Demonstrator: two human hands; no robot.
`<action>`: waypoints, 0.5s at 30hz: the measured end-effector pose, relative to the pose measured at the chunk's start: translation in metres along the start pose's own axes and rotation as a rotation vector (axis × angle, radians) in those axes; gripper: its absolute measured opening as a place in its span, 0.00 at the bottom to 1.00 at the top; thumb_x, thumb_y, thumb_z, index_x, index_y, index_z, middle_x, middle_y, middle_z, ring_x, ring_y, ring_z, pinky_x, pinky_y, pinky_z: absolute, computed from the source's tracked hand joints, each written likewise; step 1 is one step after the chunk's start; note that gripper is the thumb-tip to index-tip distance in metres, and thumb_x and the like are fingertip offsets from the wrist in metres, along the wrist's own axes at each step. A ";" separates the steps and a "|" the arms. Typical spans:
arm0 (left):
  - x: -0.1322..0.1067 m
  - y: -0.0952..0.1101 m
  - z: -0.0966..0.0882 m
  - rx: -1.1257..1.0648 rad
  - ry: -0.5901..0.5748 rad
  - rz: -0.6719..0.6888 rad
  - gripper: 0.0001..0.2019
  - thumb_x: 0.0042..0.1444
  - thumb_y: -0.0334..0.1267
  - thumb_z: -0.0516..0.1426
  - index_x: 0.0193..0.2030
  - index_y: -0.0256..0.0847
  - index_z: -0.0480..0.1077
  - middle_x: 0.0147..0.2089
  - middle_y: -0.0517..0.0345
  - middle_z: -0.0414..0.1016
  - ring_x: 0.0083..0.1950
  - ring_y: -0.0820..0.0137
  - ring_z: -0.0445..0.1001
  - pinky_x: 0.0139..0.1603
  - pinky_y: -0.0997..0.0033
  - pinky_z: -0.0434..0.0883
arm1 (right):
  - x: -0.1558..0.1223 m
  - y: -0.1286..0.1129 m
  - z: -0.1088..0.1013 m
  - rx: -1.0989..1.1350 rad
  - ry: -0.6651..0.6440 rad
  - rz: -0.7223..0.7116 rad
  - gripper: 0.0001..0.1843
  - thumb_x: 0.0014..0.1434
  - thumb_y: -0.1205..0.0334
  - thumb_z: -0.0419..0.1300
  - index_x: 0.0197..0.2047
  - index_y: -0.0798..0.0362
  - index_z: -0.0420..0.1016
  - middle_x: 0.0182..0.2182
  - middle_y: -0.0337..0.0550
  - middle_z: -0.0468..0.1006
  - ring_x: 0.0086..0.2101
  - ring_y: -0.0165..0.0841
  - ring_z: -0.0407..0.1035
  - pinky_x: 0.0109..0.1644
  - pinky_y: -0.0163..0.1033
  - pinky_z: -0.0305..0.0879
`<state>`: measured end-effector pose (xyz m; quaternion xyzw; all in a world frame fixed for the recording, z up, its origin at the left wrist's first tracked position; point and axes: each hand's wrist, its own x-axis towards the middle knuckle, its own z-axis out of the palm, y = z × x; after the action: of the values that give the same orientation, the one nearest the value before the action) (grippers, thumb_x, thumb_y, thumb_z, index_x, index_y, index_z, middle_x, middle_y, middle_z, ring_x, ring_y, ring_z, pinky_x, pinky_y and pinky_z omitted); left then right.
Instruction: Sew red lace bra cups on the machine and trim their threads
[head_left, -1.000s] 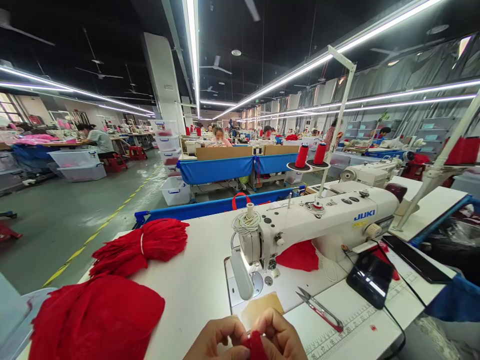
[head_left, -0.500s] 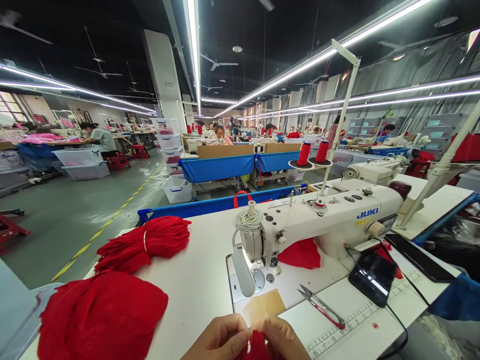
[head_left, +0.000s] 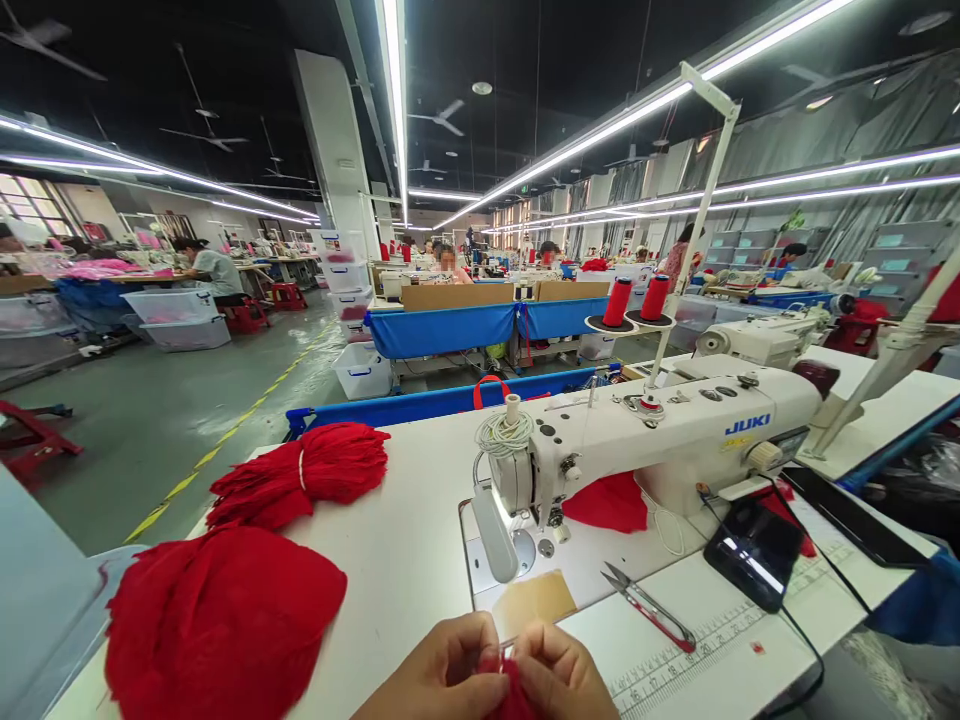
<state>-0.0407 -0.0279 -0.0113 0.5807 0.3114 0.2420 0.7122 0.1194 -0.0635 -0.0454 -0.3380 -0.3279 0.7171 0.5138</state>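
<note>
Both hands [head_left: 442, 675] still together, pinching red cloth [head_left: 516, 698]

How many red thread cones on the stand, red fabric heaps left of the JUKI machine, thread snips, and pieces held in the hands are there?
Red thread cones on the stand: 2
Red fabric heaps left of the JUKI machine: 2
Thread snips: 1
Red piece in the hands: 1
Total: 6

Strip lights [head_left: 391, 100] run under a dark ceiling [head_left: 225, 60] above a garment factory's grey floor [head_left: 150, 420], crossed by a yellow line [head_left: 180, 487]. Blue-skirted worktables [head_left: 450, 330] stand in rows past a white pillar [head_left: 334, 150]; windows [head_left: 30, 200] glow far left.
</note>
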 end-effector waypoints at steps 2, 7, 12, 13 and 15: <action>-0.004 0.007 0.004 0.092 0.020 -0.042 0.24 0.48 0.55 0.64 0.27 0.41 0.56 0.27 0.67 0.56 0.31 0.76 0.53 0.31 0.74 0.51 | -0.006 -0.006 0.002 -0.055 0.033 -0.011 0.29 0.39 0.39 0.74 0.25 0.54 0.69 0.20 0.34 0.69 0.22 0.24 0.58 0.29 0.33 0.53; -0.005 0.013 0.007 0.155 0.042 -0.006 0.17 0.48 0.46 0.64 0.28 0.40 0.60 0.26 0.67 0.57 0.30 0.76 0.54 0.30 0.74 0.53 | -0.019 -0.017 -0.002 -0.076 0.081 0.087 0.20 0.41 0.51 0.76 0.26 0.54 0.74 0.24 0.35 0.73 0.28 0.27 0.64 0.33 0.32 0.59; -0.001 0.006 0.007 0.134 0.102 0.066 0.20 0.47 0.49 0.67 0.27 0.39 0.61 0.27 0.66 0.60 0.30 0.75 0.58 0.34 0.74 0.58 | -0.023 -0.014 -0.015 -0.202 0.066 0.067 0.18 0.45 0.49 0.74 0.32 0.51 0.76 0.27 0.37 0.76 0.26 0.28 0.65 0.30 0.33 0.61; -0.001 0.006 0.008 0.137 0.112 0.075 0.21 0.46 0.48 0.68 0.26 0.39 0.62 0.27 0.66 0.60 0.31 0.75 0.58 0.34 0.73 0.59 | -0.024 -0.014 -0.017 -0.238 0.058 0.060 0.19 0.45 0.48 0.74 0.32 0.51 0.75 0.26 0.37 0.75 0.26 0.28 0.65 0.29 0.33 0.61; -0.001 0.006 0.009 0.138 0.120 0.088 0.19 0.46 0.46 0.68 0.28 0.39 0.63 0.29 0.65 0.62 0.32 0.75 0.60 0.35 0.73 0.60 | -0.025 -0.014 -0.020 -0.296 0.041 0.051 0.19 0.46 0.48 0.73 0.32 0.51 0.75 0.25 0.37 0.74 0.25 0.28 0.65 0.28 0.33 0.60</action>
<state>-0.0343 -0.0334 -0.0045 0.6261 0.3434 0.2854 0.6392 0.1487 -0.0818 -0.0413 -0.4328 -0.4108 0.6668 0.4464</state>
